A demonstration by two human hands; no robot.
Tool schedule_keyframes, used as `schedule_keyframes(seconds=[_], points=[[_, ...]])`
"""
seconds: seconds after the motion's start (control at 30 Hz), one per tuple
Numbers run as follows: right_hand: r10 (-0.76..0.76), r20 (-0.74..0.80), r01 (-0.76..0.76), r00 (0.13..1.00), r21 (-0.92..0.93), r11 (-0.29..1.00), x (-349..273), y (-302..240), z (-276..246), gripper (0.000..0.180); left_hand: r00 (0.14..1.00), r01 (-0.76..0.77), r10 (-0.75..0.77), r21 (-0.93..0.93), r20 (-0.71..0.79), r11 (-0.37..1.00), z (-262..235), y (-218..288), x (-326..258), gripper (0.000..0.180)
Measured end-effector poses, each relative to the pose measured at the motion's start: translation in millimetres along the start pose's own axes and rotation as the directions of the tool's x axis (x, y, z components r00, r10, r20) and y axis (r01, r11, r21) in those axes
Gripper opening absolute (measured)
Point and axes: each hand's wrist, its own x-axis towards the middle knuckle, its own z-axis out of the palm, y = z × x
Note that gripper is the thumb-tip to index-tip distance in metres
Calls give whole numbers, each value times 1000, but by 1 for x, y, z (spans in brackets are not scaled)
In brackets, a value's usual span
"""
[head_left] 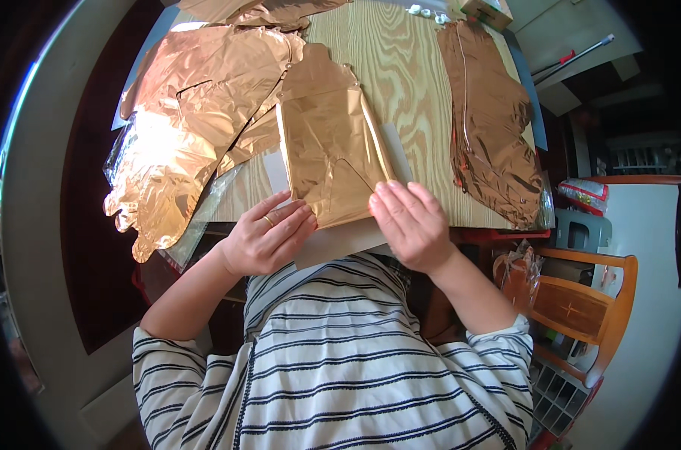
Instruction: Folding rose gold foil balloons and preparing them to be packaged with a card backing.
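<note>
A folded gold foil balloon [329,157] lies flat in front of me, its near edge at the table's front. My left hand [271,238], with a ring on one finger, holds its near left corner. At the near right edge, my right hand [411,225] grips the foil between fingers and a mostly hidden thumb. A pale flat sheet [340,244] shows from under the folded foil. To the left, a larger copper-coloured foil balloon [198,120] spreads across the table, and its lower end hangs over the front edge.
A stack of brown foil balloons [490,120] lies along the right side of the wood-grain table [378,45]. Small white pieces [426,13] and a carton [488,10] are at the back. A wooden chair [580,300] and a grey stool [582,229] stand at right.
</note>
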Motion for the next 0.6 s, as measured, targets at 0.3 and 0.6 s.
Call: schedule_keyframes(seconds=[0.3, 0.6], points=[[-154, 47, 155, 987, -30, 987, -12, 38, -4, 18, 1000, -8, 8, 2, 19, 1000, 4, -2, 3, 22], [-114, 65, 110, 991, 62, 992, -17, 48, -3, 21, 983, 138, -120, -134, 141, 981, 2, -1, 5, 30]])
